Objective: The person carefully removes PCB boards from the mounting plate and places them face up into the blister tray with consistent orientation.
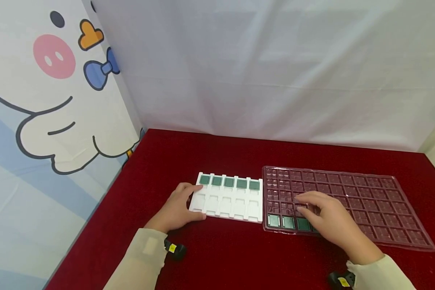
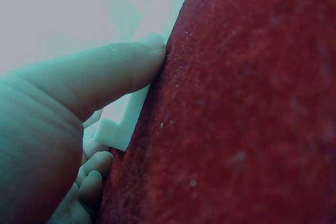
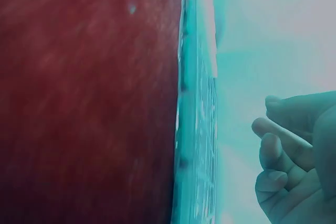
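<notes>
My left hand (image 1: 177,207) grips the left end of a white compartment tray (image 1: 225,206). Its thumb (image 2: 123,72) presses the tray's front edge, while the index finger reaches to the far left side. Several green square chips (image 1: 228,182) fill the tray's back row; the front row's pockets hold nothing. Over the clear plastic tray (image 1: 380,213) hovers my right hand (image 1: 328,219), thumb and forefinger a little apart with nothing visible between them. Green chips (image 1: 288,222) with silvery marks sit in that tray's front row at the left, some partly hidden behind the right hand.
Both trays lie side by side on a red cloth-covered table (image 1: 239,257). A white curtain (image 1: 275,72) hangs behind it, and a cartoon-printed sheet (image 1: 69,104) stands along the left side.
</notes>
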A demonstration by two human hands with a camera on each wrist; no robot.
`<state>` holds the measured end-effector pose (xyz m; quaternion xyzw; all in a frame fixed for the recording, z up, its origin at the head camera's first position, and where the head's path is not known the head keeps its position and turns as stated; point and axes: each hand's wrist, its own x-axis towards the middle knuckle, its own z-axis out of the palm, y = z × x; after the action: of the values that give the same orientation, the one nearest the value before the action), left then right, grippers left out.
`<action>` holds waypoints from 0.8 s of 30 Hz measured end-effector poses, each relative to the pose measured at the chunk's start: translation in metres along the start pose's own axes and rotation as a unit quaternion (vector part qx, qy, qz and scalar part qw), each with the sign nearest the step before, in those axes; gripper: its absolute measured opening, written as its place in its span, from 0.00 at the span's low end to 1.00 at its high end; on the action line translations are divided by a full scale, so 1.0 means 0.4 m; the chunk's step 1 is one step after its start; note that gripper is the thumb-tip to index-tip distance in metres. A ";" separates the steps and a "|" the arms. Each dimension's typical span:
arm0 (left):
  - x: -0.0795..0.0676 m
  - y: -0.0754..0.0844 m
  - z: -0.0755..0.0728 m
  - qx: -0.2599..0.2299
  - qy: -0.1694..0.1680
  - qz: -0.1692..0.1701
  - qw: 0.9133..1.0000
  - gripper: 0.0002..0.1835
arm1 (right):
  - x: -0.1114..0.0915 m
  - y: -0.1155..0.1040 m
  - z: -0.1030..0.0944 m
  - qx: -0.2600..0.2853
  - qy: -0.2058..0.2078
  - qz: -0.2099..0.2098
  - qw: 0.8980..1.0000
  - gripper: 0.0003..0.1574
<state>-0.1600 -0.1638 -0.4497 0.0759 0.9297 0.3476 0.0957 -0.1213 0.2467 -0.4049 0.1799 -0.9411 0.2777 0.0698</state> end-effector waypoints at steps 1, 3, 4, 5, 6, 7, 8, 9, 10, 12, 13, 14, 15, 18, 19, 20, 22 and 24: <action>0.000 0.000 0.000 0.000 0.000 0.000 1.000 0.47 | 0.006 -0.004 0.005 0.003 0.002 0.000 1.000 0.17; 0.001 0.001 0.000 -0.001 0.000 -0.001 1.000 0.47 | 0.017 -0.013 0.013 0.007 0.005 0.001 1.000 0.17; 0.001 0.002 -0.001 -0.002 0.000 -0.001 1.000 0.47 | 0.023 -0.018 0.017 0.012 0.006 0.001 1.000 0.17; 0.001 0.002 -0.001 -0.003 0.000 -0.002 1.000 0.47 | 0.029 -0.022 0.020 0.018 0.005 0.001 1.000 0.17; 0.001 0.002 -0.001 -0.003 0.001 -0.002 1.000 0.47 | 0.035 -0.026 0.023 0.023 0.005 0.000 1.000 0.17; 0.001 0.002 -0.001 -0.003 0.002 -0.002 1.000 0.47 | 0.041 -0.030 0.027 0.026 0.006 -0.002 1.000 0.17; 0.001 0.003 -0.001 -0.003 0.002 -0.002 1.000 0.47 | 0.047 -0.034 0.030 0.029 0.005 -0.003 1.000 0.17; 0.001 0.003 -0.001 -0.003 0.002 -0.002 1.000 0.47 | 0.053 -0.038 0.034 0.033 0.004 -0.004 0.999 0.17; 0.001 0.003 0.000 -0.002 0.003 -0.002 1.000 0.47 | 0.059 -0.041 0.038 0.035 0.003 -0.005 0.999 0.17; 0.001 0.003 -0.001 -0.002 0.004 -0.002 1.000 0.47 | 0.072 -0.048 0.047 0.037 -0.001 -0.001 0.999 0.17; 0.001 0.004 -0.001 -0.003 0.004 -0.002 1.000 0.47 | 0.079 -0.052 0.050 0.038 -0.004 0.002 0.999 0.17; 0.000 0.004 -0.002 -0.003 0.004 -0.002 1.000 0.47 | 0.086 -0.056 0.054 0.040 -0.007 0.006 0.999 0.17; 0.000 0.005 -0.002 -0.004 0.003 -0.002 1.000 0.47 | 0.093 -0.060 0.057 0.045 -0.010 0.009 0.999 0.17; -0.001 0.005 -0.003 -0.006 0.003 -0.002 1.000 0.47 | 0.113 -0.072 0.067 0.052 -0.013 0.011 0.999 0.16; -0.002 0.006 -0.003 -0.006 0.002 -0.002 1.000 0.47 | 0.120 -0.076 0.070 0.054 -0.015 0.011 0.998 0.16; -0.002 0.006 -0.004 -0.006 0.002 -0.002 1.000 0.47 | 0.126 -0.080 0.073 0.057 -0.016 0.010 0.998 0.16; -0.003 0.006 -0.004 -0.006 0.002 -0.002 1.000 0.47 | 0.138 -0.084 0.079 0.056 -0.017 0.009 0.998 0.15; -0.003 0.006 -0.003 -0.005 0.002 -0.003 1.000 0.47 | 0.148 -0.088 0.085 0.058 -0.019 0.010 0.998 0.15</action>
<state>-0.1588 -0.1631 -0.4470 0.0721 0.9283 0.3521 0.0955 -0.1638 0.1830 -0.4023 0.1792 -0.9263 0.3293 0.0385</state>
